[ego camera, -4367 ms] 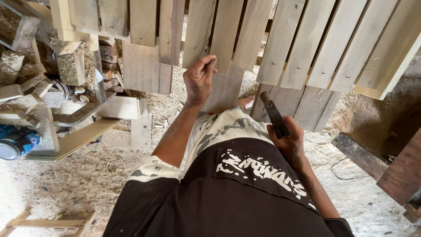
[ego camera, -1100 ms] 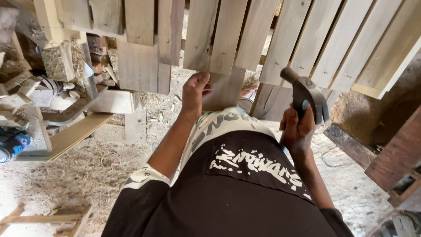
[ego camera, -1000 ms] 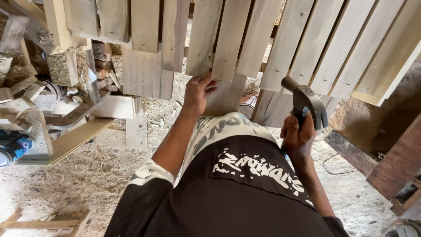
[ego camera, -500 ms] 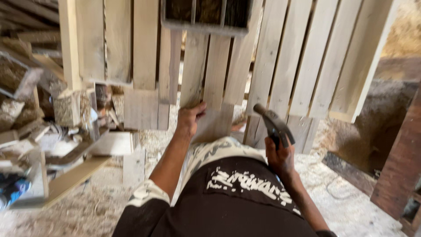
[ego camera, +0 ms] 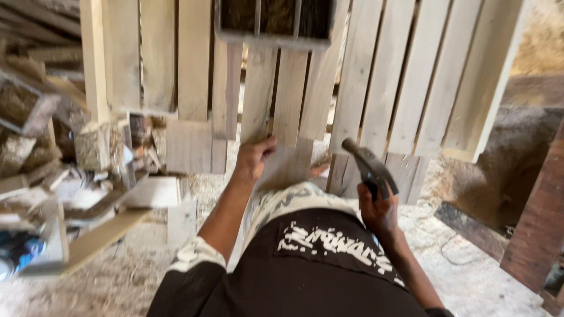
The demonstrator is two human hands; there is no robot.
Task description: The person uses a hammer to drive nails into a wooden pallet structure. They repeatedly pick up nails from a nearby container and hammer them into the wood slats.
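Gripping a hammer upright, the right hand hovers beside the left hand pressing a slat.

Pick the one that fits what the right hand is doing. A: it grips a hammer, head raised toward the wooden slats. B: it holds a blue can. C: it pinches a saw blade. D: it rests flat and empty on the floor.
A: the right hand is closed around the handle of a hammer, whose dark head points up at the wooden slats.
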